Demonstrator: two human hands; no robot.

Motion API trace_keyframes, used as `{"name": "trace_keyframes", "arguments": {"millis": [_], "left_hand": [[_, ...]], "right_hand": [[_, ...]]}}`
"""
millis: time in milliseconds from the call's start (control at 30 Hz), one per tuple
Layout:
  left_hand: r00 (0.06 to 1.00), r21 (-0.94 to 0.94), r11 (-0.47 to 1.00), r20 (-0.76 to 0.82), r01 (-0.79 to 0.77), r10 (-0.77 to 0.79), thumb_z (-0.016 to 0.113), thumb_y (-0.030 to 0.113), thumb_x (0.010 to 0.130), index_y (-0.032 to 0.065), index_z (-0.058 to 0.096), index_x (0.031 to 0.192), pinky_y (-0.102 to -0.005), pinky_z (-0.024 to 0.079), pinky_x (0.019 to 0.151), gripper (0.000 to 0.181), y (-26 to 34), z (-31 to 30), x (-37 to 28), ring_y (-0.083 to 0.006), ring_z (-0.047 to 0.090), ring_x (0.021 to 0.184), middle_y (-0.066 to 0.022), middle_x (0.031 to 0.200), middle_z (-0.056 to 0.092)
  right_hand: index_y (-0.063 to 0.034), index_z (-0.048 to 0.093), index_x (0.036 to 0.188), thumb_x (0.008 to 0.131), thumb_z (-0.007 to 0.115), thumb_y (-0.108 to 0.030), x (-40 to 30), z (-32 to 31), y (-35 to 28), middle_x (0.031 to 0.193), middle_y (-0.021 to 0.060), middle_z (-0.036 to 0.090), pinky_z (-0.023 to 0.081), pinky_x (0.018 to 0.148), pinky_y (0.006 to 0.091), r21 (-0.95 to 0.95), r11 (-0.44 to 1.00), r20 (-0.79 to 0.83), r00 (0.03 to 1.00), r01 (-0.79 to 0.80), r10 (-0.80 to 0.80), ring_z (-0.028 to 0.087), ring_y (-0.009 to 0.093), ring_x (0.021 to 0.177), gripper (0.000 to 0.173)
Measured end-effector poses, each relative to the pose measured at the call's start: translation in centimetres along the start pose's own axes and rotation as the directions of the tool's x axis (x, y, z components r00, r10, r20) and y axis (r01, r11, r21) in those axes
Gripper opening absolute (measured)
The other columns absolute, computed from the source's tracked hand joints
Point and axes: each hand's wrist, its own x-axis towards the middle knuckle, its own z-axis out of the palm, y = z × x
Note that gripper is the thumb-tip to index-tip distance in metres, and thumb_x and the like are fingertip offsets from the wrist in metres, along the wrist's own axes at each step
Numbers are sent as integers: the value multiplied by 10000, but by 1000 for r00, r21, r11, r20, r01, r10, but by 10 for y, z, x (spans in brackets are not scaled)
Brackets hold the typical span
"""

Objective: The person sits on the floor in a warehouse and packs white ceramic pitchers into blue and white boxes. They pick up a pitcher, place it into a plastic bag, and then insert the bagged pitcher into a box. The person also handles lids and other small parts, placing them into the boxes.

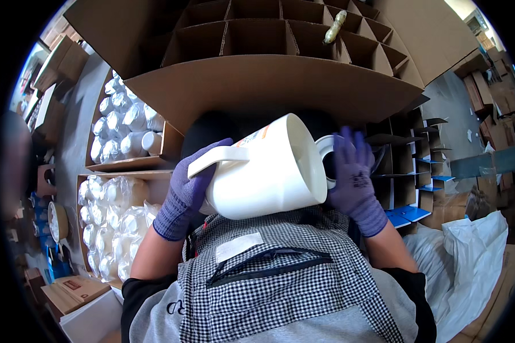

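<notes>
My left hand [199, 182], in a purple knit glove, grips a white plastic jug [262, 176] by its handle side. The jug lies tilted above my lap, its wide open mouth towards the right, with a printed label on its upper side. A white ring-shaped part [325, 145] with a dark opening is just beyond the mouth. My right hand [354, 173], also gloved, is at this ring, its fingers extended and blurred; whether it grips the ring I cannot tell.
Ahead stands a large cardboard box [274, 81] with dividers and a small wrapped item [335, 26] on them. Boxes of plastic-wrapped white containers [133, 115] are at the left. Dark dividers [401, 158] and white plastic sheeting [472, 257] are at the right.
</notes>
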Motion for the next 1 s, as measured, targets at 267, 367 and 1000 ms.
{"name": "trace_keyframes", "arguments": {"millis": [267, 367, 1000], "left_hand": [[996, -12, 997, 43, 74, -74, 544, 476, 957, 9, 629, 1328, -350, 549, 923, 602, 22, 11, -13, -221, 709, 1010, -162, 1153, 716], [996, 7, 998, 64, 55, -55, 575, 465, 956, -1, 624, 1329, -341, 560, 901, 599, 15, 12, -11, -210, 715, 976, -160, 1142, 715], [908, 373, 859, 359, -352, 216, 638, 285, 947, 20, 691, 1182, -385, 577, 879, 358, 33, 10, 55, -282, 731, 947, -160, 1050, 738]], "right_hand": [[-78, 205, 1593, 809, 753, -447, 33, 6, 47, 1592, 255, 271, 264, 1200, 495, 628, 773, 192, 981, -90, -41, 296, 450, 1455, 1025], [-99, 189, 1612, 666, 850, -568, 25, -40, 23, 1614, 209, 259, 256, 1206, 475, 972, 148, 188, 982, -182, -26, 300, 378, 1476, 1245], [-90, 257, 1575, 755, 854, -375, 37, -69, 40, 1553, 248, 347, 396, 1134, 478, 779, 523, 64, 787, 345, -614, 464, 368, 1378, 1053]]}}
